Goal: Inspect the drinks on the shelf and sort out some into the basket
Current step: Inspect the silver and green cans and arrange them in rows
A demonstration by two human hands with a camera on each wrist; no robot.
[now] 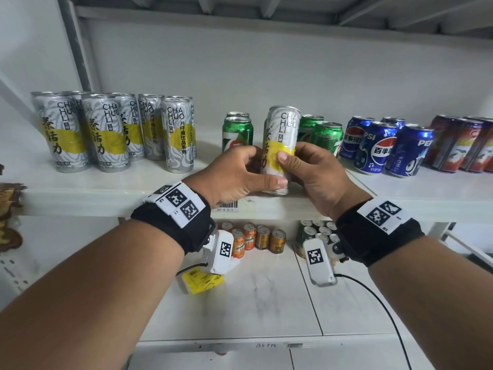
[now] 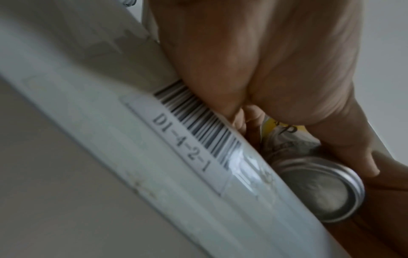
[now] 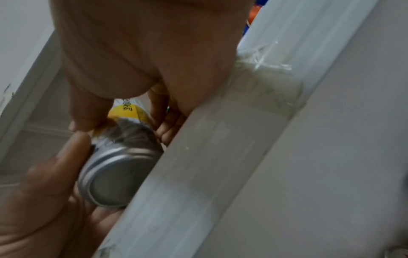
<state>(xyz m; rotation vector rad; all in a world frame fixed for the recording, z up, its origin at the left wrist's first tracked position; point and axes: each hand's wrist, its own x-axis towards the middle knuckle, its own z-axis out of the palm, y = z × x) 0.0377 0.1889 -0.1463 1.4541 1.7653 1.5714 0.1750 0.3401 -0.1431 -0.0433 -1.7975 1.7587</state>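
Both hands grip one tall white-and-yellow can right at the shelf front edge. The left hand wraps it from 9 o'clock, the right hand from 3 o'clock. Bare shelf lies just left. Four green cans stand behind.

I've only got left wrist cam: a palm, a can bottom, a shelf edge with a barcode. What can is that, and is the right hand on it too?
Observer: A tall white-and-yellow can, same kind as the group of tall cans at the shelf's left.
Operator: Right hand?
Observer: Yes, the right hand grips it too, thumb on the yellow band; the left hand holds lower down.
Operator: Neighbours?
Observer: Green cans stand right behind it, blue cans further right.
Operator: Basket?
Observer: Not in any view.
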